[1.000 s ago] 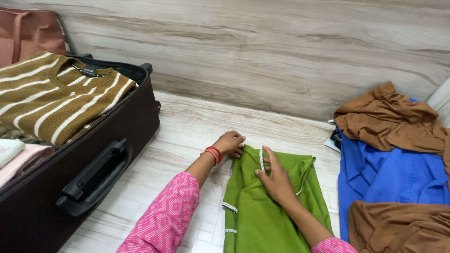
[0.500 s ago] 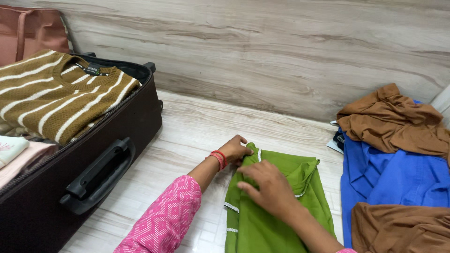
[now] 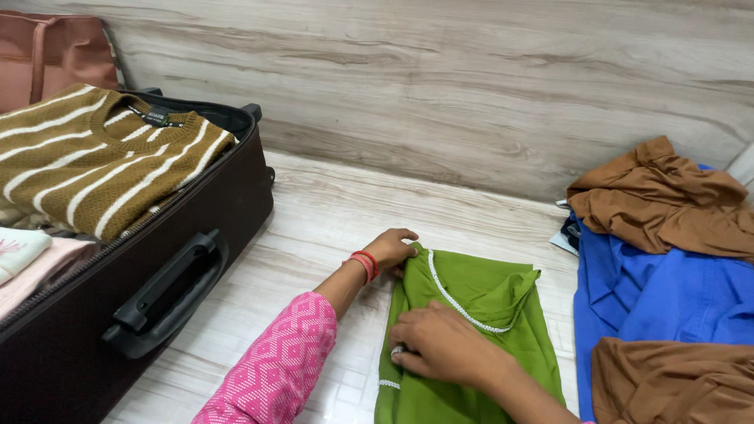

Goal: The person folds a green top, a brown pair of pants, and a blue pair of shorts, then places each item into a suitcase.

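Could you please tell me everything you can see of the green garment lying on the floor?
The green garment is an olive-green piece of soft woven-looking cloth, folded into a long narrow shape on the pale floor. White beaded trim curves along its neckline and dots its left edge. The left hand rests on its top left corner; the right hand presses flat on its middle. Its lower end runs out of view.
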